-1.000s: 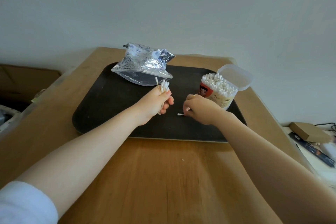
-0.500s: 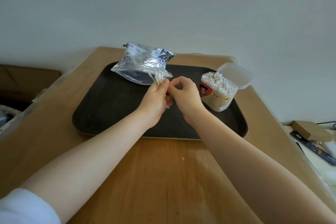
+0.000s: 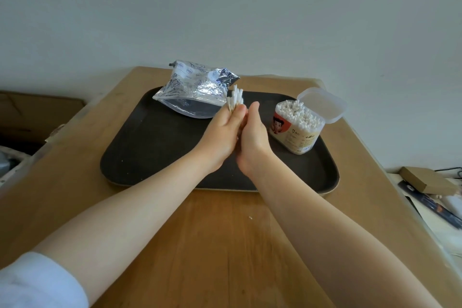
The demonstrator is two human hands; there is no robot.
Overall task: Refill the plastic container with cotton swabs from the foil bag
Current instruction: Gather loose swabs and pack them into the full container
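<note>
Right now I see my left hand [image 3: 221,132] gripping a bundle of cotton swabs [image 3: 235,99] upright over the tray [image 3: 150,147], while my right hand [image 3: 252,137] presses against it, its finger state hidden from me.

wooden table [image 3: 220,245] under a dark tray [image 3: 155,147], white crumb [image 3: 250,218] nearby

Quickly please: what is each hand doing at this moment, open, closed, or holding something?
Left hand: closed around a bundle of cotton swabs.
Right hand: pressed against the left hand; whether it also grips the swabs cannot be told.
</note>
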